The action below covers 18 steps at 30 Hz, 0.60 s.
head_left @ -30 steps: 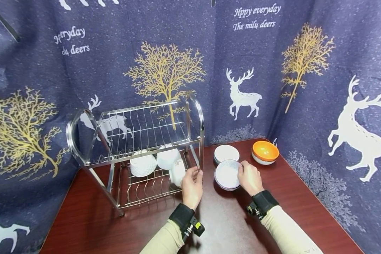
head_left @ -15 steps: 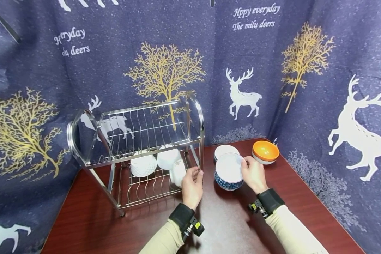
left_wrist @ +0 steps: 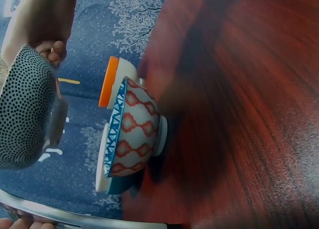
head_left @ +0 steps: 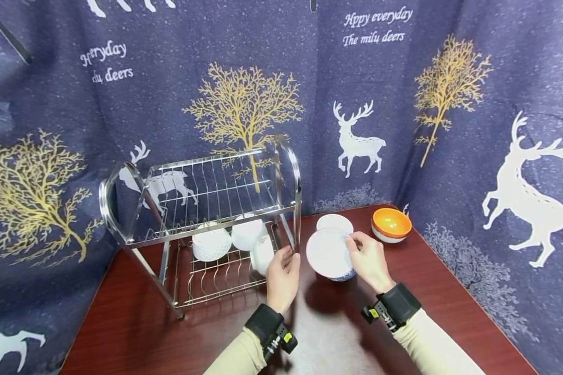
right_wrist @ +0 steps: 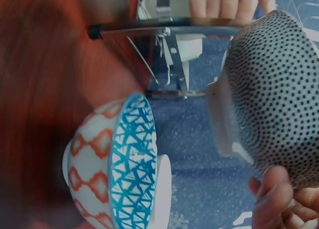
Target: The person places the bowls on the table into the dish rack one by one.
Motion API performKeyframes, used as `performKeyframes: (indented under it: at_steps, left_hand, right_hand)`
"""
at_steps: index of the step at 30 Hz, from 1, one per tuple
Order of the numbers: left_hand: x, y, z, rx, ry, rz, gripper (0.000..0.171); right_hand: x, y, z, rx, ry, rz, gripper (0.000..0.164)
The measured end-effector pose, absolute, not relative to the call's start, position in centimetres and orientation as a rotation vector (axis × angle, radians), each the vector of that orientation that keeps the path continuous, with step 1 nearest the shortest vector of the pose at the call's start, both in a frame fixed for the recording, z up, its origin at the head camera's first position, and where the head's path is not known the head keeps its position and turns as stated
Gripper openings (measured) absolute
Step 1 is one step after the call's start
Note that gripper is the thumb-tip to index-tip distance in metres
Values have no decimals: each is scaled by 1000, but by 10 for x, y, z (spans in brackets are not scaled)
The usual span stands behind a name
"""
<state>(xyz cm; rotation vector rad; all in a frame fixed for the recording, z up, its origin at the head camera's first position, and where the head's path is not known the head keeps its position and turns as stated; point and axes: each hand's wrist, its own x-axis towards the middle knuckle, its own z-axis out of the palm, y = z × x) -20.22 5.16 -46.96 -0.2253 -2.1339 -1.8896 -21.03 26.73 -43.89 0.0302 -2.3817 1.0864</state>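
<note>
My right hand (head_left: 370, 262) pinches the rim of a bowl (head_left: 327, 252) with a white inside, held above the table. In both wrist views the outside of this dotted bowl (right_wrist: 281, 97) shows small black specks. Below it stands a bowl with a red pattern outside and blue triangles inside (right_wrist: 133, 164); in the head view it is mostly hidden. My left hand (head_left: 282, 281) grips the front right post of the metal dish rack (head_left: 225, 212), its fingertips (right_wrist: 229, 2) showing by the post in the right wrist view.
Several white bowls, among them a ribbed bowl (head_left: 211, 244), lie on the rack's lower tier. Behind the held bowl is another white bowl (head_left: 335, 222). An orange bowl (head_left: 391, 223) sits in a white one at the back right. A printed curtain (head_left: 356, 78) borders the table.
My right hand has lifted the dotted bowl off the patterned bowl and moved it slightly left toward the rack. My left hand has stayed at the rack post.
</note>
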Motion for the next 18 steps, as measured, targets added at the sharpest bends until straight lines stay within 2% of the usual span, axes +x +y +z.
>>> performKeyframes:
  at_steps: [7, 12, 18]
  left_hand:
    - [-181, 47, -446, -185, -2111, -1906, 30]
    - [-165, 36, -430, -263, -2139, -1974, 31]
    - [-166, 28, -451, -313, -2108, -2327, 37]
  right_hand:
    - [-202, 257, -441, 47, -2373, 1167, 11]
    - [-198, 251, -443, 75, -2387, 1265, 10]
    - [-193, 243, -444, 152, -2416, 1372, 10]
